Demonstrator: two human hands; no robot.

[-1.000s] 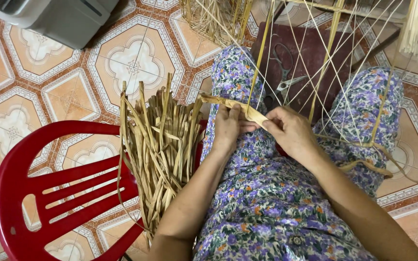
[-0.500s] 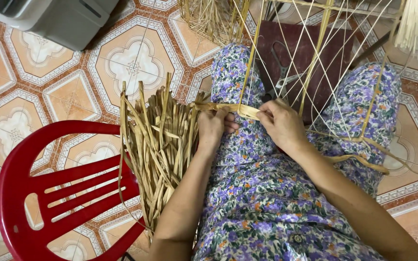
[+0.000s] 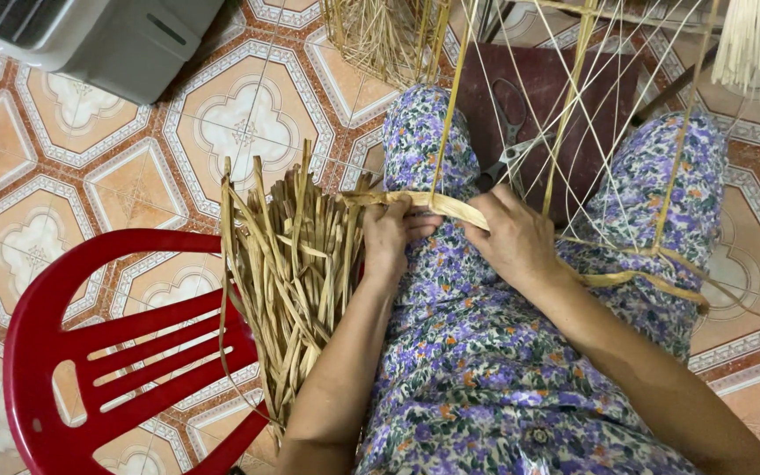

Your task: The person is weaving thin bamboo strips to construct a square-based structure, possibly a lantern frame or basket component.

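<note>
Both hands meet over my lap, which is covered in purple floral cloth. My left hand (image 3: 390, 236) pinches one end of a flat tan fibre strip (image 3: 437, 204). My right hand (image 3: 514, 237) grips the same strip further right, where it runs around thin upright canes of a basket frame (image 3: 565, 105). The strip trails off to the right across my knee. A thick bundle of dried tan strips (image 3: 296, 273) lies just left of my left forearm, resting on a red plastic chair (image 3: 90, 352).
Grey-handled scissors (image 3: 510, 145) lie on a dark red stool (image 3: 565, 97) behind the frame. A grey appliance (image 3: 107, 40) stands top left on the patterned floor tiles. A woven cane basket (image 3: 384, 35) sits at top centre, and pale canes (image 3: 749, 44) hang at top right.
Both hands have shifted slightly left and up along the strip, drawing it tighter around the frame's canes. The bundle and chair have not moved.
</note>
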